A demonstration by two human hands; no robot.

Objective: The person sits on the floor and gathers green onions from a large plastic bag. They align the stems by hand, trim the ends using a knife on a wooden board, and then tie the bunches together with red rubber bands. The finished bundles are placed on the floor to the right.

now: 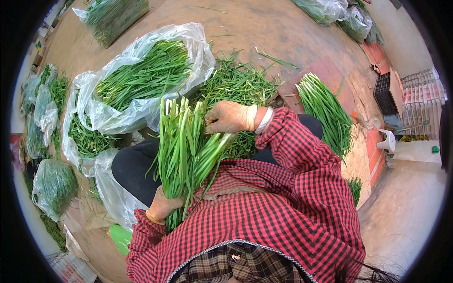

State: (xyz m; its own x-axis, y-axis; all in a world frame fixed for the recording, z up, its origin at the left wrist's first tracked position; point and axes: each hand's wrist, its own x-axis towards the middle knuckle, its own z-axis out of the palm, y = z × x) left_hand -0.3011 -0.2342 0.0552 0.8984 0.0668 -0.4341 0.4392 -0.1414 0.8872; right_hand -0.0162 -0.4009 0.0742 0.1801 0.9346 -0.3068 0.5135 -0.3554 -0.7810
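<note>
My left hand (pixel 165 206), in a thin glove, is closed around the lower, leafy part of a bunch of garlic chives (pixel 182 152), whose pale cut ends point up. My gloved right hand (pixel 231 116) is at the upper right side of the bunch, fingers curled; a few stalks slant out below it, and whether it grips any is hidden. Beyond my hands lies a loose heap of chive leaves (pixel 244 83). A clear plastic bag (pixel 124 122) full of chives stands at the upper left. To the right, a neat chive bundle (pixel 327 109) rests partly on a reddish board (pixel 318 76).
Packed bags of greens stand at far left (pixel 55 187), top left (pixel 115 21) and top right (pixel 320 10). A black crate (pixel 384 92) and a white plastic stool (pixel 386 141) are at the right. A green object (pixel 120 238) lies at lower left, near empty plastic.
</note>
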